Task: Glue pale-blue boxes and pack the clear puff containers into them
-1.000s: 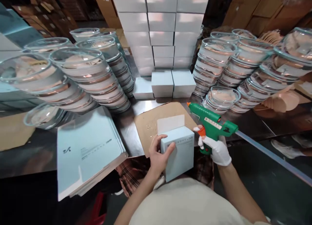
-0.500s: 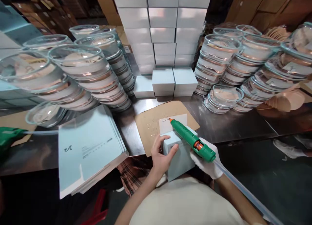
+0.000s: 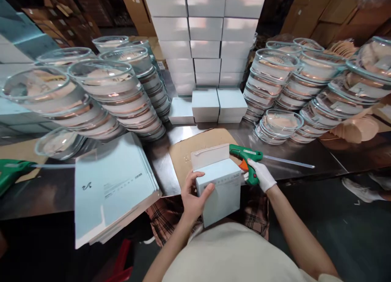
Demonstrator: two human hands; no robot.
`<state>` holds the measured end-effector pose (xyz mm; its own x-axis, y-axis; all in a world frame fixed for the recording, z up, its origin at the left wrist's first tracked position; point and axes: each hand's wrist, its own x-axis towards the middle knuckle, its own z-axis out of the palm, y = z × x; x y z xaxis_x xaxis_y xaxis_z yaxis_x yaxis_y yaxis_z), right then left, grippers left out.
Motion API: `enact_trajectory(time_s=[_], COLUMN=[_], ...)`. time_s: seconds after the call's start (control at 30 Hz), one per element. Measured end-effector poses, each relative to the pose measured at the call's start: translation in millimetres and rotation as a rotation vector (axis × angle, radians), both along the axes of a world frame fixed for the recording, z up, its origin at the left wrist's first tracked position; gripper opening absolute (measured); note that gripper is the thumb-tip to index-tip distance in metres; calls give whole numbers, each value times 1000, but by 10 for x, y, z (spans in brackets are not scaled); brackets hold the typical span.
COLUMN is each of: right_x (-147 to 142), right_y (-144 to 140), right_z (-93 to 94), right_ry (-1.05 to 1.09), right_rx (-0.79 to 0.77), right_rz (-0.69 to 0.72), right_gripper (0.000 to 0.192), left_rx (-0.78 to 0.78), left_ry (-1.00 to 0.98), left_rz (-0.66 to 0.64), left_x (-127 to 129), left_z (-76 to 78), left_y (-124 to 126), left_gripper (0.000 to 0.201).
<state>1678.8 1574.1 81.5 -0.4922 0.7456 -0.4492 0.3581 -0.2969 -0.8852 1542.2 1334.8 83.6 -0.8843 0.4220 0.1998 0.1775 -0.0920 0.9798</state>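
My left hand [image 3: 193, 197] grips the left side of a pale blue carton [image 3: 220, 192] held at the table's front edge, its white top flap [image 3: 210, 155] standing open with a line of glue along its top. My right hand [image 3: 262, 175], in a white glove, holds a green glue gun [image 3: 247, 159] with an orange trigger just right of the carton, over the brown cardboard sheet [image 3: 183, 155]. A clear glue stick [image 3: 288, 161] trails right from the gun.
A stack of flat pale blue cartons [image 3: 110, 188] lies left of me. Glass dishes in tall stacks [image 3: 116, 94] stand left and right [image 3: 275, 82]. White boxes [image 3: 207, 41] rise at the back. Another green glue gun [image 3: 12, 174] shows at the left edge.
The glue gun left the flap and moved to the right of the carton, now lying lower near the table. A glue line now shows on the flap. My left hand kept its hold.
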Motion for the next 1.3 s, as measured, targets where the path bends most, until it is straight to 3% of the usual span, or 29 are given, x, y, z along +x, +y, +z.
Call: enact_trajectory(time_s=[0.1,0.2,0.33,0.43,0.57,0.67,0.73,0.83,0.9,0.97,1.1,1.13,1.2,1.3], right_x=[30,-92,-392,-419,-267,-249,-288,-348,-357,-331,-161,-109,-42,-141], right_y=[83,-52,-290,-276,-124,-95,-112,-124,-132,-180,-454,-539,-680,-720], right_z=[190,429,523,459,477,570,612,593,510,369,-1,-83,-194,-189], right_ry=[-63,69,349,472,578,494,469,520,549,554,557,536,460,336], right_rx=[184,388,85,66,348,614,749,794,782,743,723,814,1169,1752], right_rz=[-54,-15,337,431,822,992,1053,1119,1103,973,332,209,163,437], right_gripper=[35,35,61,65,79,55,41,33,31,39,92,99,90,46], left_rx=[56,71,92,162,315,232,156,135,131,124,162,175,187,193], left_ry=[-6,-25,-70,-145,-178,-77,-10,17,7,-1,-36,-59,-132,-253], left_rz=[-7,-58,-124,-103,-132,-183,-210,-222,-204,-172,-3,86,263,340], left_x=[-46,-56,-34,-52,-143,-213,-235,-219,-197,-189,-265,-302,-392,-560], left_z=[52,83,65,13,-46,-43,-22,6,15,23,79,105,172,294], left_y=[-14,4,66,113,129,87,54,31,28,18,-36,-46,-44,5], left_gripper=[39,42,49,57,69,46,42,41,41,43,38,37,38,51])
